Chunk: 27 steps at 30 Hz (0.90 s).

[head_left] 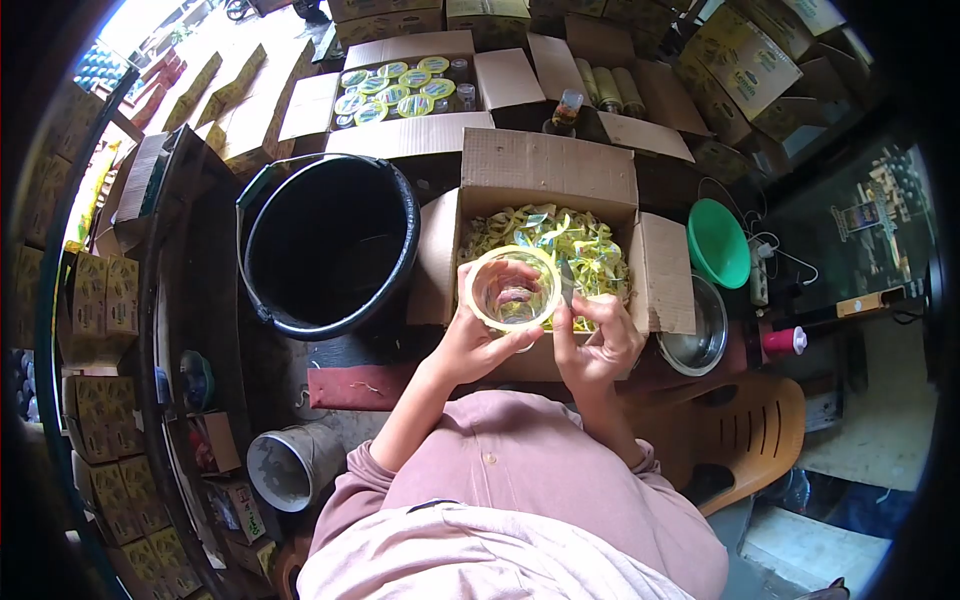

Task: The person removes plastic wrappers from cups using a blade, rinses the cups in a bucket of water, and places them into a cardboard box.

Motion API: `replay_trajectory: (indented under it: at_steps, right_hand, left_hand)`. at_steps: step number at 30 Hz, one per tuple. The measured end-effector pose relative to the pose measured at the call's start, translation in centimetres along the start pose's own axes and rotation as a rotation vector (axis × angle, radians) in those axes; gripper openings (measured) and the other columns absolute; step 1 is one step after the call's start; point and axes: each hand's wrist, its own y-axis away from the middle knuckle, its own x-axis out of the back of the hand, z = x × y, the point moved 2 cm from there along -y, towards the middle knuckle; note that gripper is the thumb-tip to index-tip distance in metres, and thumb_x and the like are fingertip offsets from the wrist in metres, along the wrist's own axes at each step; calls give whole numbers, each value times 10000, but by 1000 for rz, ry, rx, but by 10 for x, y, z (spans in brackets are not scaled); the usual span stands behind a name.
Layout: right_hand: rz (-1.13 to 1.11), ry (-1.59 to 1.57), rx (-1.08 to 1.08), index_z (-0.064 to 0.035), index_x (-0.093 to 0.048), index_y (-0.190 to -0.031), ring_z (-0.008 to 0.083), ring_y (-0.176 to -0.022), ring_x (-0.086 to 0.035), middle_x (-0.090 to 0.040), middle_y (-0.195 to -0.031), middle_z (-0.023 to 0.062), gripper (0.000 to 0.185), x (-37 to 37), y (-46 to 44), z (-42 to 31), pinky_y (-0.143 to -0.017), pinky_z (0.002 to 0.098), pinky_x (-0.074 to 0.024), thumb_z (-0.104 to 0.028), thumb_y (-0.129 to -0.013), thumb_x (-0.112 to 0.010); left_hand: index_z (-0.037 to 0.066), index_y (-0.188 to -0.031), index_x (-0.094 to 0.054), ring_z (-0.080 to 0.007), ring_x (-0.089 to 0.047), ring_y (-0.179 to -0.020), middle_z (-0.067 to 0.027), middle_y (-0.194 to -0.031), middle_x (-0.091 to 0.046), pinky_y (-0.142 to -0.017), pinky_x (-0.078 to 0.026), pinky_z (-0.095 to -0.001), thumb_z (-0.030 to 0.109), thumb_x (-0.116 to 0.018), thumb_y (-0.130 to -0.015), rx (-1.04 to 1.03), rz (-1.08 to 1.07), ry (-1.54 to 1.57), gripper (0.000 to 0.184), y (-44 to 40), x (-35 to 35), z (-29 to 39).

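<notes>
My left hand (462, 345) is wrapped round a clear plastic cup (516, 312) with a yellow rim, its open mouth tilted toward me. Fingers show through the clear wall. On the cup's right side, my right hand (604, 340) has thumb and forefinger pinched close to the rim. A thin, dark sliver (567, 278) rises from that pinch; its kind is unclear. Both hands are over the near edge of an open cardboard box (548, 165), which is heaped with yellow and clear plastic strips (585, 240).
To the left stands a black bucket (330, 245). Right of the box are a green bowl (718, 243) and a metal bowl (697, 335). Behind sit a carton of lidded cups (398, 88) and a carton of stacked cylinders (612, 90). An orange chair (745, 430) is at right.
</notes>
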Motion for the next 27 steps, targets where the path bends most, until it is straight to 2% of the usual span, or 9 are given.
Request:
replay_trajectory:
  at_steps: [9,12,15,27]
  right_hand:
    - [-33,86,81,-36,-615,-785,158,-556,-579,-577,-653,66,171,-1,-8,0,-508,255,-453,55,-651,-673]
    - [-75,37,55,-38,-617,-784,162,-554,-578,-577,-654,60,168,0,-10,4,-506,252,-450,47,-653,-677]
    - [-94,24,25,-34,-616,-786,163,-557,-582,-580,-653,62,168,1,-7,5,-508,251,-451,48,-653,-677]
    - [-108,-13,38,-24,-608,-769,171,-577,-598,-596,-663,78,159,0,-11,7,-525,256,-464,60,-651,-673]
  left_hand:
    - [34,-1203,-249,-214,-494,-1049,-148,-1141,-419,-881,-435,-331,4,-676,-716,-57,-95,-303,648,-3,1,10]
    - [29,-1191,-250,-206,-502,-1036,-144,-1130,-433,-881,-434,-322,5,-675,-717,-57,-108,-316,637,-4,5,12]
    - [26,-1186,-247,-206,-505,-1029,-144,-1121,-446,-880,-431,-319,4,-673,-718,-6,-48,-186,633,-4,8,8]
    - [11,-1208,-257,-196,-502,-1036,-124,-1122,-434,-887,-427,-304,-25,-637,-702,-27,-141,-427,634,-6,10,15]
